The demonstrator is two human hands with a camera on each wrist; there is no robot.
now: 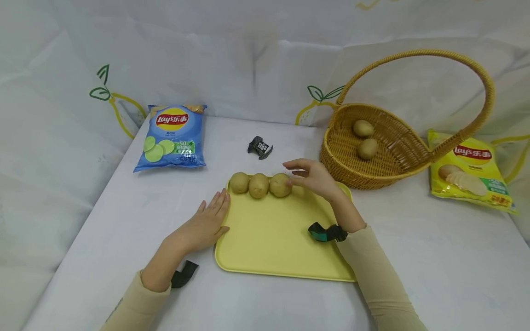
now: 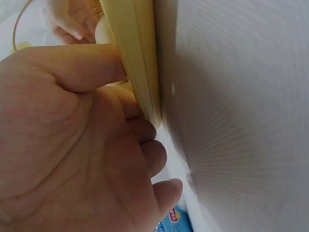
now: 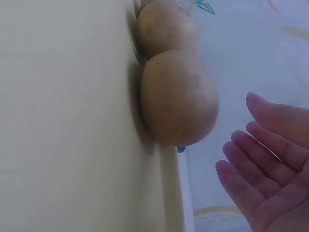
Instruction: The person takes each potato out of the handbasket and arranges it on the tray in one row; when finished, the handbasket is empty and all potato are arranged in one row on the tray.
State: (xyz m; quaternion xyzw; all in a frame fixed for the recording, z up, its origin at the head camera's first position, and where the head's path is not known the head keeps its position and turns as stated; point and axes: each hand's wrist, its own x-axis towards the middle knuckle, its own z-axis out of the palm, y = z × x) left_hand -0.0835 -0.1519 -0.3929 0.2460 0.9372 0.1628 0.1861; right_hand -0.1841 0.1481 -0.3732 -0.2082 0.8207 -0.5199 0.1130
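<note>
Three potatoes stand in a row along the far edge of a yellow tray (image 1: 281,234): a left potato (image 1: 239,183), a middle potato (image 1: 258,186) and a right potato (image 1: 279,185). My left hand (image 1: 209,224) rests against the tray's left side, fingers extended, thumb and fingertips at the rim (image 2: 137,58) in the left wrist view. Beside the right potato is my right hand (image 1: 312,177), its fingers loosely spread. The right wrist view shows a gap between that hand (image 3: 270,174) and the nearest potato (image 3: 178,99).
A wicker basket (image 1: 352,172) with a tall handle holds two potatoes (image 1: 367,149) behind the tray's right corner. A blue chip bag (image 1: 171,138) lies at back left, a yellow chip bag (image 1: 469,172) at right. A small black object (image 1: 261,147) lies behind the tray.
</note>
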